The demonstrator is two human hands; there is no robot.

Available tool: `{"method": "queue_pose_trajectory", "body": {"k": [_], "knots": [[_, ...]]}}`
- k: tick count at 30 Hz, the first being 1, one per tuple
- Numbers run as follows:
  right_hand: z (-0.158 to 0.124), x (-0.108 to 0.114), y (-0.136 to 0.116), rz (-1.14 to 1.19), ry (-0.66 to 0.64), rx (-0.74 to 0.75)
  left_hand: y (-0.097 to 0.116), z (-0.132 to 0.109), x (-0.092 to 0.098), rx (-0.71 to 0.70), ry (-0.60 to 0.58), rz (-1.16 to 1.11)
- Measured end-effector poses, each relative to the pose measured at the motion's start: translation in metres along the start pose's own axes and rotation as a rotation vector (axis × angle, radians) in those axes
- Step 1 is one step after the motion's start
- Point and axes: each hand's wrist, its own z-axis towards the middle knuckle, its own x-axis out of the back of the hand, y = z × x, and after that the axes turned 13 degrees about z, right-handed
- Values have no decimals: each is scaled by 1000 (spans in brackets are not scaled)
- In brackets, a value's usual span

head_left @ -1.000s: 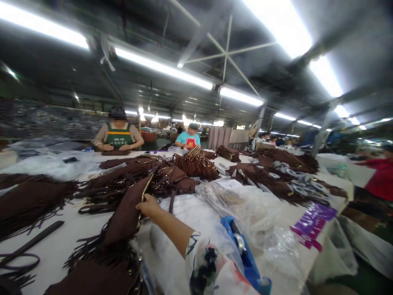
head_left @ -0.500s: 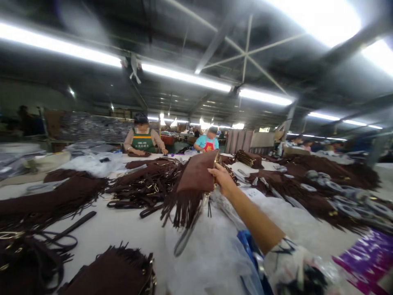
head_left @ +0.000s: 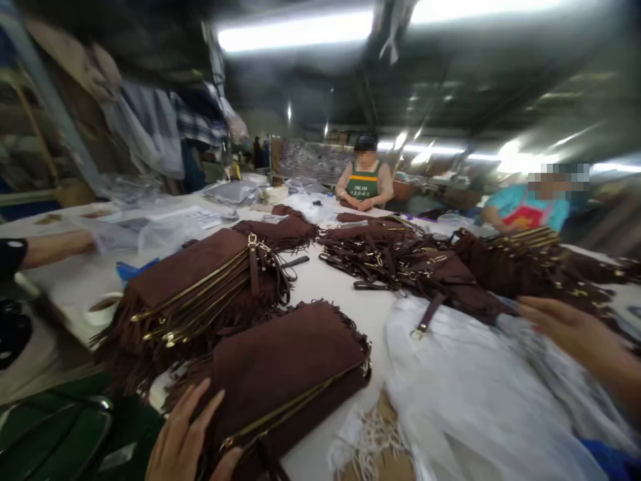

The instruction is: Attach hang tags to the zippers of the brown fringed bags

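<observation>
My left hand [head_left: 185,434] lies at the near left end of a brown fringed purse [head_left: 290,361] with a gold zip. Its fingers are stretched and apart, touching the purse. On the right, my right hand [head_left: 565,327] is slightly blurred, its fingers stretched out and no purse in it. It is beside crumpled clear plastic [head_left: 471,374] and a heap of brown fringed purses [head_left: 505,267]. A neat stack of brown purses [head_left: 195,274] with gold zips stands behind the left one.
A pile of brown straps with gold clasps [head_left: 370,260] lies mid-table. Another person's arm [head_left: 60,247] reaches in at left, near a tape roll [head_left: 105,307]. Co-workers in a green apron [head_left: 364,184] and a red apron [head_left: 525,217] are across the table. White strings [head_left: 375,441] lie in front.
The view has swung left. My right hand has let go of the fringed purse it held up, which now seems to be on the heap. My left hand has come into view.
</observation>
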Motion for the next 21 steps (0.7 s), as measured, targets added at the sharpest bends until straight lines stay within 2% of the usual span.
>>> {"method": "queue_pose_trajectory", "body": {"k": [2,4,6,8,9,11,16,21], "knots": [[-14,-35,-2,-142,-102,44,4,-6,2,148,-67,-30],[-30,-90,-12,-163,-293,113,12,-7,5,205,-143,-73],[-42,-147,-25,-253,-563,266,21,-6,8,172,-217,-81],[-48,-188,-32,-392,-667,367,27,-2,11,126,-248,-54],[-50,-199,-33,-442,-678,385,29,1,13,108,-252,-31],[-50,-204,-28,-460,-646,353,29,6,15,52,-250,29],[-49,-184,-3,-454,-581,253,31,18,16,-127,-264,157],[-48,-170,15,-486,-532,266,59,35,15,-99,-322,185]]}}
